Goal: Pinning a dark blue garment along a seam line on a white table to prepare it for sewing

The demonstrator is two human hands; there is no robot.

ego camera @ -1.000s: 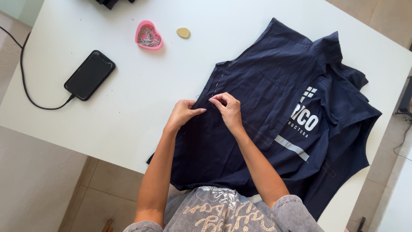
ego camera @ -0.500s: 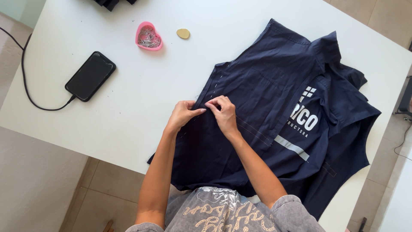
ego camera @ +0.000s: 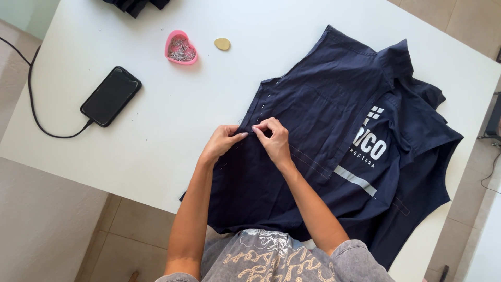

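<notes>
Both hands pinch the shirt (ego camera: 334,130) edge: left hand (ego camera: 222,143) and right hand (ego camera: 274,138) fingertips nearly touching, fabric spreading right and below them, pin tray (ego camera: 181,48) well up-left.

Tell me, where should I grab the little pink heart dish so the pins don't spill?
Take the pink heart dish by its outer wall, one finger on each rounded side, coming straight down from above. It sits flat and open-topped on the white table, with pins loose inside, so a level pinch on the rim probably keeps them in. Nothing stands close around it.
</notes>
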